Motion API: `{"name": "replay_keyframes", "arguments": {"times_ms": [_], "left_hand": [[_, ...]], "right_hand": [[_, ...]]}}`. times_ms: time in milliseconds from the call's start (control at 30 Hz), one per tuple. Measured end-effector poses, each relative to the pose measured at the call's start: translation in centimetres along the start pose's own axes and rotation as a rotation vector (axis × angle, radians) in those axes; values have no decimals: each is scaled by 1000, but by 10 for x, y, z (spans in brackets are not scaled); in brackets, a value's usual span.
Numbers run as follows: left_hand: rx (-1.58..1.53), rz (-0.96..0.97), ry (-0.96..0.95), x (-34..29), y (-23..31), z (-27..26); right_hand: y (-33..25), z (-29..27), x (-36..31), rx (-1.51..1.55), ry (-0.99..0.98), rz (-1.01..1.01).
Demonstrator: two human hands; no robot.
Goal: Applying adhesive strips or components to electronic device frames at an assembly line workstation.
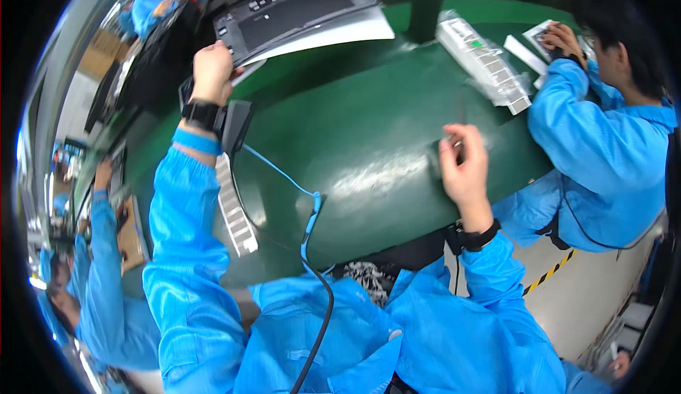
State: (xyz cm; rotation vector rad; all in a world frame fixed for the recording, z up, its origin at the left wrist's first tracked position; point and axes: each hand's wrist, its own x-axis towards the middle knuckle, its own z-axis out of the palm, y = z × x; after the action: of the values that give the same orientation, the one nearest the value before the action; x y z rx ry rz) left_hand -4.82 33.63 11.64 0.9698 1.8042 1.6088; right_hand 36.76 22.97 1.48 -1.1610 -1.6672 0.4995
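Observation:
My left hand (213, 71) reaches to the far left, fingers closed at the near-left corner of a flat black panel (294, 14) that looks like a laptop-style housing. A white sheet (333, 38) shows along the panel's near edge. My right hand (465, 167) is above the right part of the green table, fingers curled in a pinch. A thin dark shape juts up from its fingertips, too blurred to name. Black bands circle both my wrists, and a dark block-shaped device (236, 126) sits beside the left one.
The green table (383, 124) bears a strip of pale labels (235, 206) beside my left forearm. A plastic-wrapped pack of strips (486, 64) lies at far right. A blue cord (312, 213) crosses toward me. A co-worker (603, 124) sits at right; others work at left.

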Motion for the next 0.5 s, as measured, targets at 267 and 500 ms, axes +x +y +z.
{"name": "replay_keyframes", "arguments": {"times_ms": [267,500], "left_hand": [[16,-152,168,-210,-57,-68],[263,-297,49,-271,-81,-35]], "right_hand": [[9,5,1,669,-185,121],[-9,14,0,121,-419,-25]]}}
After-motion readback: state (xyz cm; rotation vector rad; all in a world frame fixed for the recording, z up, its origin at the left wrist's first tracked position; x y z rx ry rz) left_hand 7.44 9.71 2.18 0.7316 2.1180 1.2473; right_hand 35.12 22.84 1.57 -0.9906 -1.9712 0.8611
